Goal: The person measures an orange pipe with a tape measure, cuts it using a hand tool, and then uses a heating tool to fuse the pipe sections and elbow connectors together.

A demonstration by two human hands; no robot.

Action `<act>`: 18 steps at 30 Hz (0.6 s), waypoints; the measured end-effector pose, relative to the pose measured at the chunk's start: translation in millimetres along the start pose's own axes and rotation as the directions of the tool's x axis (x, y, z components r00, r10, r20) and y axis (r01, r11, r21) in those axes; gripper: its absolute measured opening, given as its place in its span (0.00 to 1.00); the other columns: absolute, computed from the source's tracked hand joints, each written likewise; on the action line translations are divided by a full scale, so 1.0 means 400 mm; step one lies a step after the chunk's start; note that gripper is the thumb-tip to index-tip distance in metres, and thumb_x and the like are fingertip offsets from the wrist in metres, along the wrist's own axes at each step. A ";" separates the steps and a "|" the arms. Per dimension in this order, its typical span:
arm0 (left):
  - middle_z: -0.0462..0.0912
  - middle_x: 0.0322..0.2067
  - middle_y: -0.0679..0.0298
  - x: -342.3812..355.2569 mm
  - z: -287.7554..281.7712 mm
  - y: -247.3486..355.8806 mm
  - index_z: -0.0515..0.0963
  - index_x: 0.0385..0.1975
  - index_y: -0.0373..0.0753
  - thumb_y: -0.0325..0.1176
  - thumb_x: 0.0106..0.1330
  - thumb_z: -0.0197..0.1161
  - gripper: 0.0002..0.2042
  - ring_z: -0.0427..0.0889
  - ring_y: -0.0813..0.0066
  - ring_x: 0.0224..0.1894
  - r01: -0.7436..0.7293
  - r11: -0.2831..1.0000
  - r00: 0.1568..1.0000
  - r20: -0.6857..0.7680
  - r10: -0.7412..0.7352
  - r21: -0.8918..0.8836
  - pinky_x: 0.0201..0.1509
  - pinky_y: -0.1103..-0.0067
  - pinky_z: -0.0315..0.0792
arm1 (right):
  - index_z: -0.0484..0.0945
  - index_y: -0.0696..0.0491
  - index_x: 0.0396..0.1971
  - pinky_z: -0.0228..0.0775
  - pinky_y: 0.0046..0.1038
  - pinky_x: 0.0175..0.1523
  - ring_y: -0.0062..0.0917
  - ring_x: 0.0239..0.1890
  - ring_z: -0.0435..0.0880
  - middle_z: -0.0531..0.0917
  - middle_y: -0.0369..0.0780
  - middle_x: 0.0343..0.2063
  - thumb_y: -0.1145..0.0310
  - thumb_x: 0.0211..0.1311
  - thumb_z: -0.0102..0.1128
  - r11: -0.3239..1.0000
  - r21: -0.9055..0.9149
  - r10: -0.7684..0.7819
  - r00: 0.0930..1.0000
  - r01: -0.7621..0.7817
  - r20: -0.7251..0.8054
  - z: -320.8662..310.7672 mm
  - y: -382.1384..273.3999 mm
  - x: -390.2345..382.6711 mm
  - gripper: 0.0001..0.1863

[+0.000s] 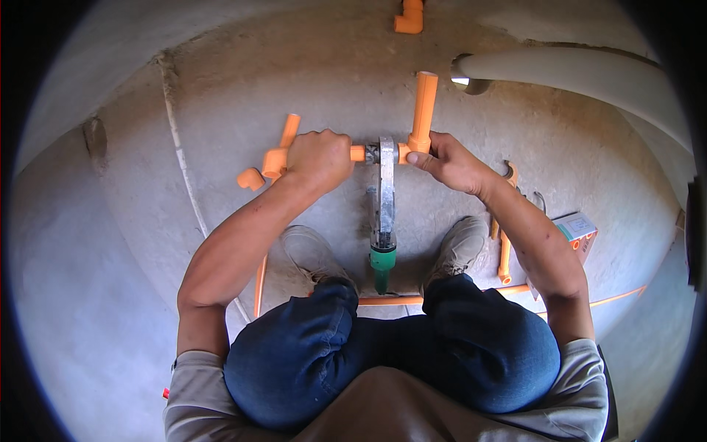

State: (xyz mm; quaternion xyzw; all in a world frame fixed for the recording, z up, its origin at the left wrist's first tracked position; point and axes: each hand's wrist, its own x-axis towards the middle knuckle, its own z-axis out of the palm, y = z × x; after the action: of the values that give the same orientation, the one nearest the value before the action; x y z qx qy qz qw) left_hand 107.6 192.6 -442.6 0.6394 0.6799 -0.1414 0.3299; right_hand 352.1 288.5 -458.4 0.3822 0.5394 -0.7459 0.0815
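Between my hands stands a pipe fusion welder (386, 188), its flat metal plate upright and its green handle pointing toward me between my shoes. My left hand (320, 160) is closed around an orange plastic pipe (358, 153), whose right end meets the dark socket on the plate's left side. An orange elbow (273, 162) with a short pipe stub sits at that pipe's other end. On the right, my right hand (458, 163) grips an orange tee fitting (417, 146) against the plate's other side, thumb in front. A longer orange pipe (425, 103) rises from the tee; the fingers behind it are partly hidden.
Loose orange elbows lie left (250, 178) and far ahead (409, 16). A thick grey pipe (574, 66) curves past a wall hole at the far right. Beside my right forearm lie an orange-handled tool (510, 175), an orange pipe piece (504, 258) and a small box (577, 228).
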 end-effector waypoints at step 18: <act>0.87 0.31 0.51 -0.018 -0.017 -0.006 0.86 0.32 0.37 0.36 0.58 0.68 0.09 0.87 0.52 0.37 -0.020 0.998 0.999 -0.028 0.019 -0.061 0.43 0.62 0.80 | 0.77 0.59 0.53 0.71 0.25 0.48 0.19 0.38 0.76 0.82 0.36 0.35 0.54 0.74 0.61 0.994 -0.089 -0.069 0.998 0.070 0.014 -0.011 -0.013 -0.005 0.23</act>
State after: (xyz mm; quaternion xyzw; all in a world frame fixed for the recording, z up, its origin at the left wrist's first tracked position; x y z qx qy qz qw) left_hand 103.4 190.6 -433.6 0.6375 0.6821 -0.1087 0.3415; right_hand 352.7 293.8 -453.7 0.3551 0.5846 -0.7256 0.0755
